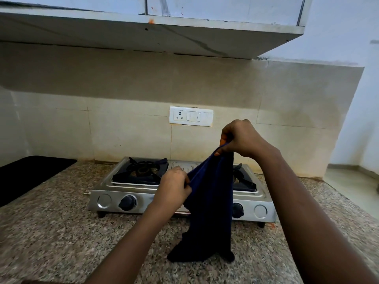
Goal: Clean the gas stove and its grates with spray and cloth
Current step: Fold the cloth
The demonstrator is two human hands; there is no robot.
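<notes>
A steel two-burner gas stove (114,198) stands on the granite counter (51,232) against the tiled wall. Its left black grate (141,171) sits over the burner; the right grate (243,177) is partly hidden by the cloth. A dark blue cloth (211,212) hangs in front of the stove, its lower end touching the counter. My right hand (242,140) pinches the cloth's top edge, held high. My left hand (174,185) pinches the cloth's left edge lower down. Two black knobs (127,202) show on the stove's front. No spray bottle is in view.
A black mat or sink edge (30,173) lies at the left on the counter. A white socket and switch plate (190,116) is on the wall above the stove. A cabinet underside (143,35) hangs overhead. The counter ends at the right by a floor area.
</notes>
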